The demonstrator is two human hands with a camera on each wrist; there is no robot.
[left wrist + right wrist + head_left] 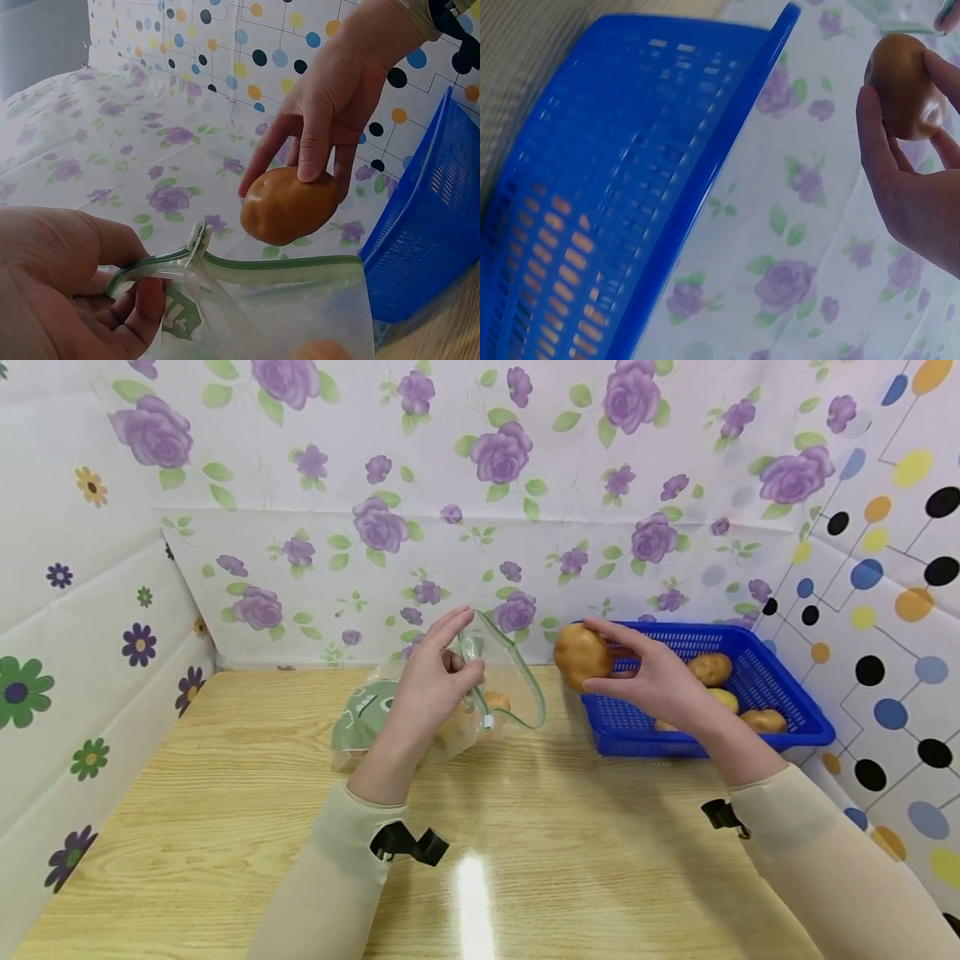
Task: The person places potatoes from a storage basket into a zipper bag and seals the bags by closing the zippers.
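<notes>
My left hand [437, 681] pinches the edge of a clear zip bag [517, 681] with a green rim. Its mouth gapes toward the right, and a potato [497, 701] shows through the plastic. A green printed patch [365, 714] marks the bag's left part. Between the fingertips and thumb of my right hand [652, 675] is a brown potato [582, 657], raised beside the near left corner of a blue basket [637, 742]. In the left wrist view this potato [289, 206] hangs just above the bag's green rim [300, 264].
Inside the basket lie several more potatoes [709, 669]. It stands at the table's back right, close to the dotted side cloth [892, 693]. A flowered cloth [450, 560] rises behind the wooden table [525, 835]. Another flowered cloth [90, 693] borders the left side.
</notes>
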